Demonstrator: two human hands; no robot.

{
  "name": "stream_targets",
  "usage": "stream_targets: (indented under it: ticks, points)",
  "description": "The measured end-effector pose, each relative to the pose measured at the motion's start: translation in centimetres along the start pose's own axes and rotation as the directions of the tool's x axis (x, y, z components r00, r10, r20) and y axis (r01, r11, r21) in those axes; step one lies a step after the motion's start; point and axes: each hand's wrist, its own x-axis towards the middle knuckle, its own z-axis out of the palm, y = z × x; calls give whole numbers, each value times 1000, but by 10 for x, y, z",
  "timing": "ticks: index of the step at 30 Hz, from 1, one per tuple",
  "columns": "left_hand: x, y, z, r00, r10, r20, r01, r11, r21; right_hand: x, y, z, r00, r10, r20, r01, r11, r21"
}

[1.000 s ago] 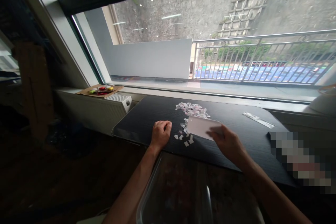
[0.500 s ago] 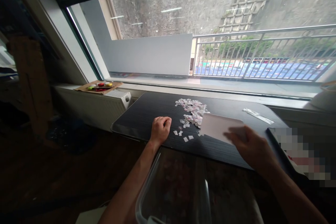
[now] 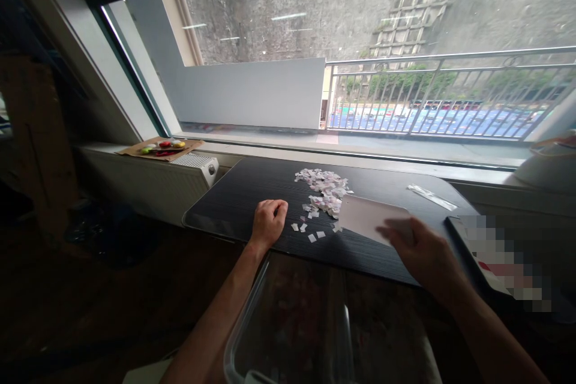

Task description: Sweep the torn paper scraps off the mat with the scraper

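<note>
Gripped at its right end by my right hand (image 3: 425, 246) is a thin, pale flat plate (image 3: 371, 216) with rounded corners. The plate is tilted, its left edge beside a heap of small white paper pieces (image 3: 326, 192) on the dark table (image 3: 243, 192). Several loose pieces (image 3: 312, 237) lie scattered in front of the heap. My left hand (image 3: 269, 222) rests as a closed fist near the table's front edge, left of the paper; nothing shows in it. A clear plastic bin (image 3: 288, 312) stands below the table edge, between my forearms; its contents are too dark to make out.
A clear plastic packet (image 3: 432, 197) lies at the table's back right. A dark-edged tray or folder (image 3: 472, 258), partly blurred out, sits at the right edge. To the left, a radiator (image 3: 148, 177) carries cardboard (image 3: 130, 149) with small coloured items. A window runs behind the table.
The whole view has shifted slightly, so everything appears a little further left. Both hands, the plate and the paper heap look almost unchanged relative to the table.
</note>
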Motion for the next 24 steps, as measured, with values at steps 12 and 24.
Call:
stream_targets:
  ticks: [12, 24]
  points:
    - [0, 3, -1, 1000, -1, 10, 1, 1000, 4, 0, 0, -12, 999, -23, 27, 24, 999, -38]
    - [0, -3, 2, 1000, 16, -10, -16, 1000, 25, 1, -7, -6, 994, -44, 102, 48, 998, -40]
